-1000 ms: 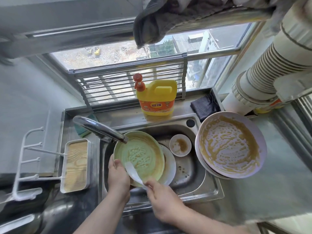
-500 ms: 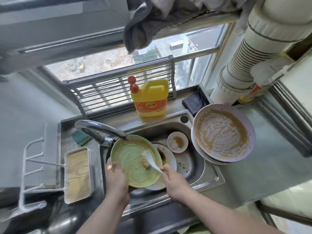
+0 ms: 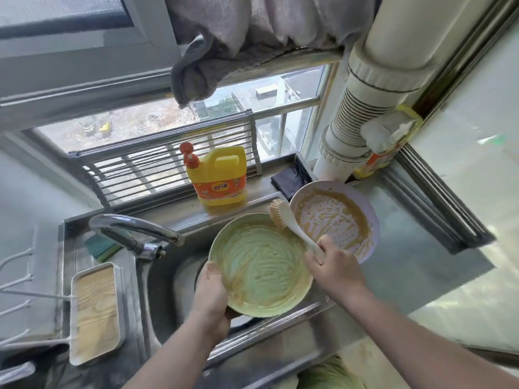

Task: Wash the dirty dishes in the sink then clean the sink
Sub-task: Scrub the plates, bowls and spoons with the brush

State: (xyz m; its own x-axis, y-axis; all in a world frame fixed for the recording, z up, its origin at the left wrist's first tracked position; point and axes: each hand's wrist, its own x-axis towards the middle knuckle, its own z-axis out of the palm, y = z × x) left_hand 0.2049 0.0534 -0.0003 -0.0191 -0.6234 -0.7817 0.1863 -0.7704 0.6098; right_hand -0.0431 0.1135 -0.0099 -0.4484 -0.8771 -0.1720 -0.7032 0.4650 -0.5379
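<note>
Green plate [image 3: 261, 268] gripped at left rim by left hand [image 3: 209, 299] over sink [image 3: 163, 290]; brush [image 3: 292, 224] handle clasped by right hand [image 3: 334, 266], bristles at plate's far rim.

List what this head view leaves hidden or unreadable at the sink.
- Sink floor and any dishes in it: covered by the green plate held over it.
- Left hand fingers: behind the plate; only the thumb shows.
- Detergent bottle label: too small and blurred to read.
- Green thing at the bottom edge: cut off by the frame.
</note>
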